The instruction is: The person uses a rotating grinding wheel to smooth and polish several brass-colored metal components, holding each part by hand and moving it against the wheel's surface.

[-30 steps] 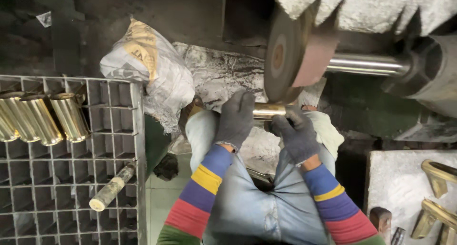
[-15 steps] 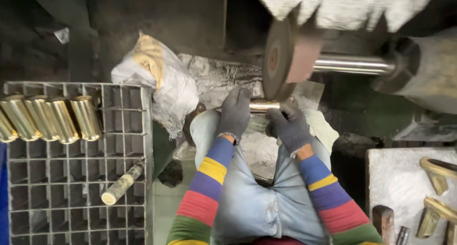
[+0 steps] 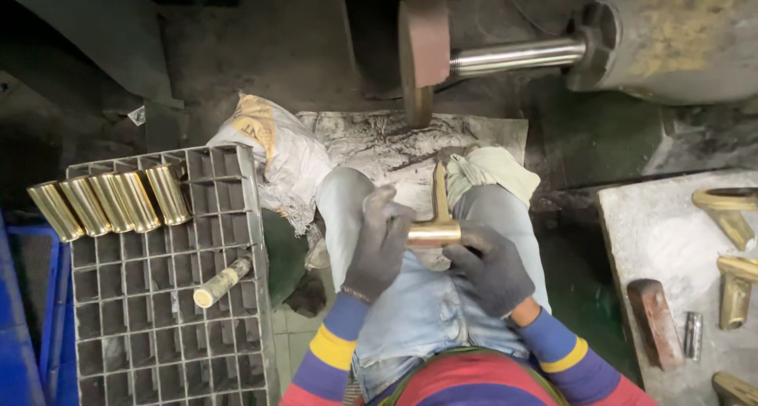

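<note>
The T-shaped brass fitting point(image 3: 437, 220) is now held low over the lap, well clear of the buffing wheel point(image 3: 418, 55); 0.5 s ago it was seen pressed up under the wheel's lower edge. Judged: the workpiece is pulled back from the wheel, prob. for a check or a re-grip, so no polishing contact at this moment.

Position of fitting: cross tube lies left-to-right betw. both gloves, stem points far, toward the wheel. The left hand point(image 3: 379, 244) is closed round the tube's left end, fingers wrapped over the top. The right hand point(image 3: 489, 268) is closed on the right end, thumb and fingers pinching it from the near side. Both gloves are touching the brass; only the mid tube and stem are exposed.

Surroundings: a cloth point(image 3: 493, 173) is draped on the right knee, a dirty paper sheet point(image 3: 371, 138) is spread on the floor under the wheel. At left, a grey grid crate point(image 3: 158, 311) carries a row of polished brass tubes point(image 3: 110, 205) at its far edge and one dull tube point(image 3: 223, 281) nearer. At right, a bench point(image 3: 663, 240) bears more brass parts point(image 3: 730, 209).
</note>
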